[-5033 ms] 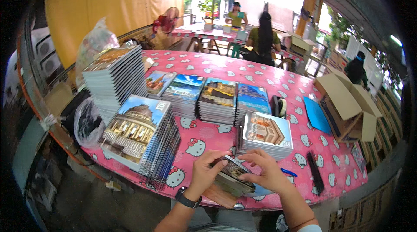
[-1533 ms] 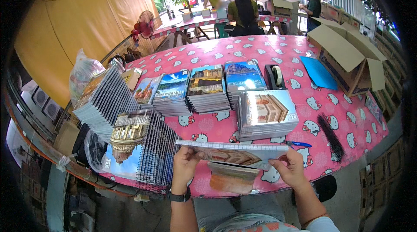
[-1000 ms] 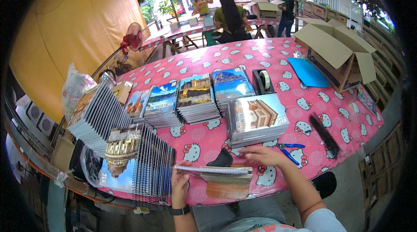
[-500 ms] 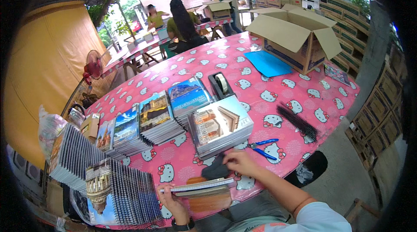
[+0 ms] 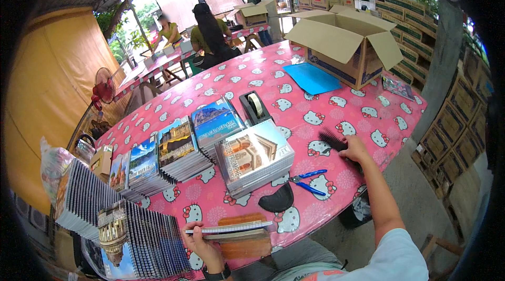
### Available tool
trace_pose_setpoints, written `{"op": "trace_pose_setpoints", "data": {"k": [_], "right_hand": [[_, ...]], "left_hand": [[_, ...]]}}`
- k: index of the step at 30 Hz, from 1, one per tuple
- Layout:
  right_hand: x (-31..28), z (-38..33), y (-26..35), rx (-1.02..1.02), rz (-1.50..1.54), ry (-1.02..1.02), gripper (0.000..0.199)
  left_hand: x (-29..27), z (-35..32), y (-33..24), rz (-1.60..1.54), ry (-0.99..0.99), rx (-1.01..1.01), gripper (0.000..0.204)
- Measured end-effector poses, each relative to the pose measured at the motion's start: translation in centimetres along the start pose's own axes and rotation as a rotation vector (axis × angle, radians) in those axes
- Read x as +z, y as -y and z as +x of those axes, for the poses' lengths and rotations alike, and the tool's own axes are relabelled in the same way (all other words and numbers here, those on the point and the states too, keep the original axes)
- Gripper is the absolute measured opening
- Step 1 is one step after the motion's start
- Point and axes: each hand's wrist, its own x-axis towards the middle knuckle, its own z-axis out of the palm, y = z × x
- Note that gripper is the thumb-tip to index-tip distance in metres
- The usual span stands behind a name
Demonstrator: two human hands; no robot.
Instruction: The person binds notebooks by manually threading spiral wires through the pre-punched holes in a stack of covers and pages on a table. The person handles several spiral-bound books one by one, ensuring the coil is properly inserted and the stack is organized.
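Note:
At the table's near edge my left hand (image 5: 204, 247) grips the left end of a thin booklet (image 5: 231, 228) of punched pages, seen edge-on. The booklet stands over a brown wooden board (image 5: 244, 249). Out to the right, my right hand (image 5: 356, 150) has its fingers closed at a pile of black spiral binding coils (image 5: 331, 140); how many are pinched is hidden. Between the hands lie a black half-round piece (image 5: 277, 198) and blue-handled cutting pliers (image 5: 310, 181). Beyond them rises a stack of picture-covered books (image 5: 255, 157).
More book stacks (image 5: 181, 147) run left, with coil-bound ones (image 5: 142, 241) at the near left. Behind are a tape dispenser (image 5: 254, 107), a blue sheet (image 5: 313, 78) and an open carton (image 5: 342, 44). People sit at a far table; a red fan (image 5: 103, 85) stands left.
My right hand has left the black half-round piece and moved right and away to the coil pile. My left hand keeps holding the booklet. The view has shifted slightly.

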Motion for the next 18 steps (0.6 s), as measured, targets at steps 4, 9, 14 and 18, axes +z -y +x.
{"op": "trace_pose_setpoints", "data": {"k": [4, 9, 14, 18], "right_hand": [[0.1, 0.5, 1.6, -0.088, 0.21, 0.146, 0.042], [0.1, 1.7, 1.1, -0.063, 0.174, 0.184, 0.03], [-0.2, 2.2, 0.9, -0.092, 0.159, 0.033, 0.027], [-0.4, 2.9, 0.6, -0.063, -0.013, 0.117, 0.027]], "left_hand": [[-0.6, 0.1, 0.6, 0.045, -0.025, 0.011, 0.02], [-0.7, 0.2, 0.6, 0.098, 0.002, 0.008, 0.02], [-1.2, 0.3, 1.0, 0.131, 0.003, 0.015, 0.021], [-0.7, 0.2, 0.3, 0.063, 0.001, -0.064, 0.021]]}}
